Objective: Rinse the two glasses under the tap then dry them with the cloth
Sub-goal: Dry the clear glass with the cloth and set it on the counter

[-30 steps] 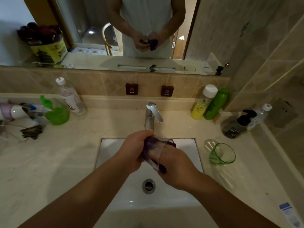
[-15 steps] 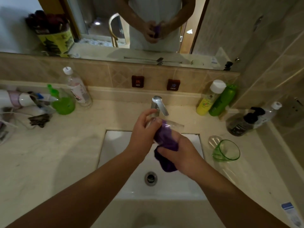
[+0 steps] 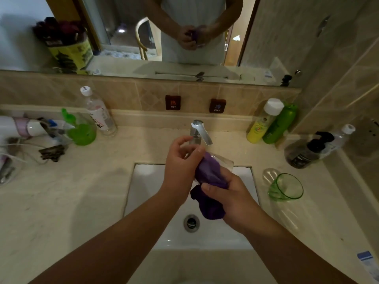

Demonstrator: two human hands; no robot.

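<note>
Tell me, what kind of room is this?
Most likely a bathroom: a white sink with a chrome tap set in a stone counter, a wall mirror above it, and toiletry bottles by the wall.

Clear glass [image 3: 222, 160] mostly hidden by purple cloth [image 3: 209, 173], hands.
</note>
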